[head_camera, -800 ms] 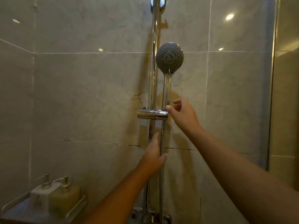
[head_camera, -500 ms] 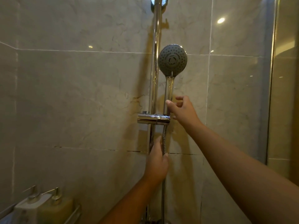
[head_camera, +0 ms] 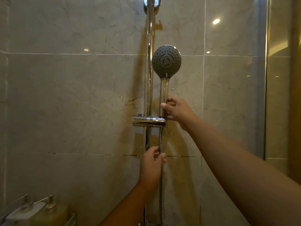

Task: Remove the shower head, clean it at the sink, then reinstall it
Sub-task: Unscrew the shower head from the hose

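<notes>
The shower head sits upright in the bracket on the rail. My right hand fingers close around its handle just above the bracket. My left hand grips the hose below.

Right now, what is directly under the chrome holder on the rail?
Under the chrome holder hangs the metal hose, held lower by the left hand. The rail continues behind, partly covered.

Right hand at frame centre, thumb and fingers pinched shut, arm outstretched; left hand lower centre, fingers curled closed, forearm raised.
</notes>
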The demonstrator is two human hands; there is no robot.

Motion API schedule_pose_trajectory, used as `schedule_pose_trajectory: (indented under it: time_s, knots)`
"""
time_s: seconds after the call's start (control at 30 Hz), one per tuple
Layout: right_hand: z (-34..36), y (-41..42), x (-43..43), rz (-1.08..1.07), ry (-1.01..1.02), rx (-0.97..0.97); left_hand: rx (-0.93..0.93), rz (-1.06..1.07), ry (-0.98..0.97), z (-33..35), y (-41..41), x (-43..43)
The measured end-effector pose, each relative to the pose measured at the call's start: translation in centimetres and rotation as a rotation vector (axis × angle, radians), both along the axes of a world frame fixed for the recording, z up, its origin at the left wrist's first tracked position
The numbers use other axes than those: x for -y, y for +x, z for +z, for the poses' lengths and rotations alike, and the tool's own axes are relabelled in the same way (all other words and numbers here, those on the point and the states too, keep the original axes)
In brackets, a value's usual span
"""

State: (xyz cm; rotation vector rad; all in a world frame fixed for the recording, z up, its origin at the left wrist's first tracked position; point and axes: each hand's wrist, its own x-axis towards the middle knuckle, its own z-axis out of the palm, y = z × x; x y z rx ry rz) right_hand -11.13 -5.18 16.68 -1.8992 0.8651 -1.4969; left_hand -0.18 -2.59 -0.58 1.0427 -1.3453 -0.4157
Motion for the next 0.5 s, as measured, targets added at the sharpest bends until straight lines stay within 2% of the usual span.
schedule_pose_trajectory:
  time_s: [0.2,0.5]
  knots:
    - [0.3,0.5,-0.4,-0.005,-0.011,-0.005,-0.1,-0.03,-0.006,0.9,-0.5,-0.2]
    - [2.7,0.0,-0.4,-0.006,-0.005,0.049,-0.364,-0.161,0.022,3.0,-0.9,0.0]
